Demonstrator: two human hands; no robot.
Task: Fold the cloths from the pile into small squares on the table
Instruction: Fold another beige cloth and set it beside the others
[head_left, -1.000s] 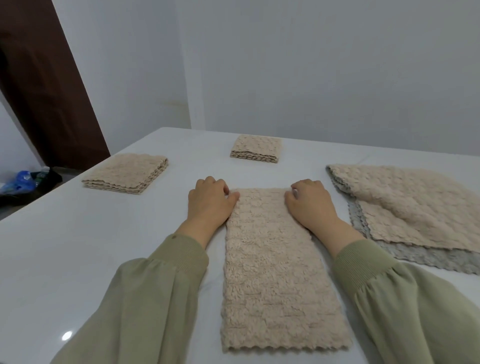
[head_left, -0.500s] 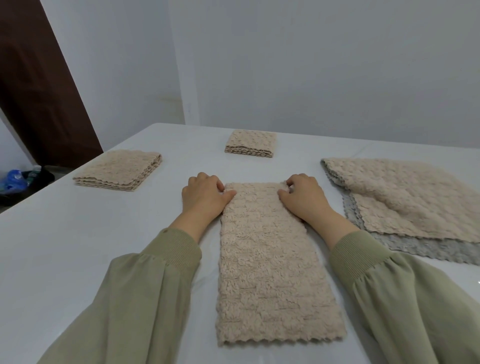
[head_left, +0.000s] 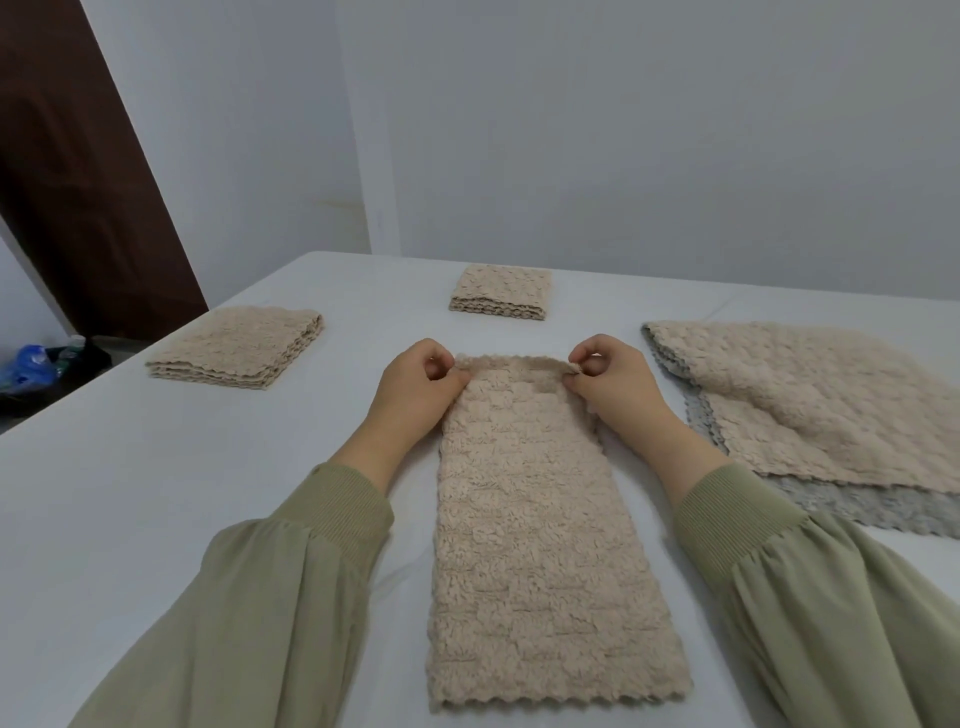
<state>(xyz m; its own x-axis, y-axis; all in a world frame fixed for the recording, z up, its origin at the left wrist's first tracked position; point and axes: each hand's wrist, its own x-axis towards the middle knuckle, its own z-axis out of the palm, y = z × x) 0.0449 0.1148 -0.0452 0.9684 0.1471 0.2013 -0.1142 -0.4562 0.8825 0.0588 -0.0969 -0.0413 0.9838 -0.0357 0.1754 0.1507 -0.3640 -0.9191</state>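
A beige fleecy cloth (head_left: 535, 545) lies folded into a long strip on the white table (head_left: 156, 493), running away from me. My left hand (head_left: 415, 395) pinches its far left corner and my right hand (head_left: 613, 389) pinches its far right corner. The far edge is raised slightly off the table between them. The pile of unfolded cloths (head_left: 810, 410) lies to the right, a beige one on top of a grey one (head_left: 857, 512).
Two stacks of folded beige cloths rest on the table: a larger stack (head_left: 239, 345) at the left and a smaller square stack (head_left: 501, 291) at the far middle. A dark door (head_left: 78, 182) and a blue bag (head_left: 26, 364) are off the table's left side.
Both hands went from resting beside the strip's far end to pinching its far corners. The far edge has lifted a little.
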